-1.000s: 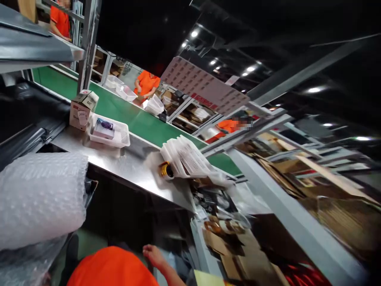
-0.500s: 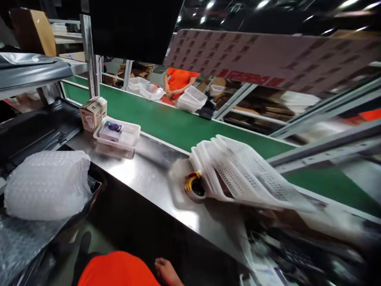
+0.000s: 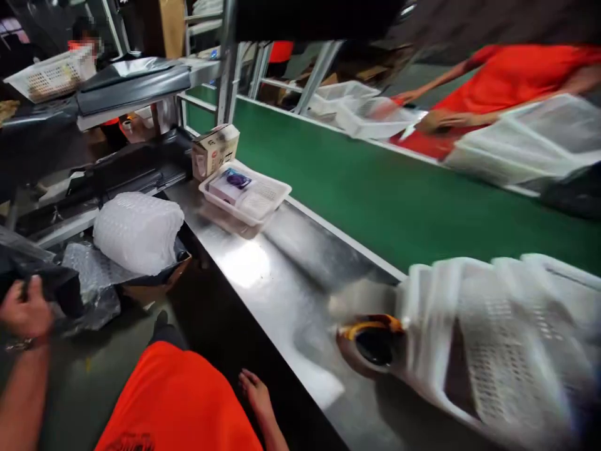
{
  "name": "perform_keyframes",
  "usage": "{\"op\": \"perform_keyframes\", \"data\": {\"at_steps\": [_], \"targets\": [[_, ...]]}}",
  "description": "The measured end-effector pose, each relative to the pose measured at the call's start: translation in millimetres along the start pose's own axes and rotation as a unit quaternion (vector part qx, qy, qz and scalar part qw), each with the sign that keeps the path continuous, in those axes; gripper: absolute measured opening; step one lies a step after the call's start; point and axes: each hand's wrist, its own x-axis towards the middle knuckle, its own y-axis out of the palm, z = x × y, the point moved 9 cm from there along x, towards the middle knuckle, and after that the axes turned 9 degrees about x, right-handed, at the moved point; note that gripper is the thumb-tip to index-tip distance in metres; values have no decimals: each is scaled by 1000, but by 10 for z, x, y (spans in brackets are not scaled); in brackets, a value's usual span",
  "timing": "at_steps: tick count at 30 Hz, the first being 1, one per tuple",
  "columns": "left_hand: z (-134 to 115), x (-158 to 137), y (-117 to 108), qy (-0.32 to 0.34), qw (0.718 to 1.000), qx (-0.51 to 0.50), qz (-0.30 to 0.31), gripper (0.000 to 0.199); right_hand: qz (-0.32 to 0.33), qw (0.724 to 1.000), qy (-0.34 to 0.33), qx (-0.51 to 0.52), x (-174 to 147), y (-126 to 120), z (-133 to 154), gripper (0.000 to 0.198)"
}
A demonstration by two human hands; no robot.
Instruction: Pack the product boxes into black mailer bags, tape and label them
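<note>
Head view: black plastic meets the left hand (grip unclear).

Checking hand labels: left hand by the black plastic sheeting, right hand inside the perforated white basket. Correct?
Not the right hand: the head view shows it apart from the perforated white basket, beside the orange shirt. The left hand is by the black plastic sheeting, as you said.

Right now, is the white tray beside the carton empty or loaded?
Loaded: a small box lies in the white tray, leaving one end bare.
</note>
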Motion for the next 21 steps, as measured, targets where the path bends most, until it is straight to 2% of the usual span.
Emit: {"op": "perform_keyframes", "data": {"at_steps": [1, 2, 3, 4, 5, 6, 7, 8, 9, 10, 11, 14, 15, 17, 19, 21], "targets": [[-324, -277, 115, 35, 996, -78, 17, 45, -4, 999, -19, 27, 45, 50, 208, 48], [-807, -647, 272, 119, 976, -165, 83, 36, -3, 998, -41, 51, 77, 97, 446, 51], [-1343, -1123, 418, 214, 932, -235, 177, 26, 4, 995, -64, 78, 87, 137, 701, 54], [-1866, -1695, 522, 309, 862, -285, 282, 17, 15, 989, -91, 115, 69, 161, 965, 57], [-2331, -2324, 541, 408, 765, -328, 374, 14, 29, 979, -120, 163, 23, 165, 1224, 59], [-2685, -2962, 502, 506, 650, -349, 447, 11, 41, 964, -148, 218, -44, 140, 1461, 59], [-2900, -3557, 458, 592, 530, -341, 503, 8, 47, 946, -173, 269, -122, 81, 1664, 59], [-3004, -4035, 425, 659, 426, -326, 527, 7, 42, 927, -195, 317, -201, -15, 1827, 59], [-3053, -4380, 446, 701, 359, -310, 532, 8, 23, 909, -212, 360, -271, -143, 1939, 57], [-3072, -4630, 507, 729, 313, -297, 532, 9, -6, 893, -222, 391, -328, -290, 2004, 56], [-3084, -4802, 605, 743, 290, -290, 529, 11, -38, 881, -226, 414, -370, -435, 2030, 54], [-3118, -5077, 1009, 754, 272, -270, 533, 19, -108, 853, -209, 465, -415, -770, 1959, 57], [-3128, -5142, 1141, 759, 264, -261, 535, 20, -109, 850, -202, 475, -406, -819, 1923, 63], [-3155, -5274, 1342, 774, 231, -248, 535, 21, -103, 843, -202, 487, -376, -864, 1867, 79], [-3231, -5398, 1470, 783, 195, -251, 534, 20, -127, 850, -211, 467, -329, -891, 1829, 83], [-3376, -5505, 1556, 780, 173, -267, 538, 18, -177, 866, -208, 419, -239, -908, 1836, 75]]}}
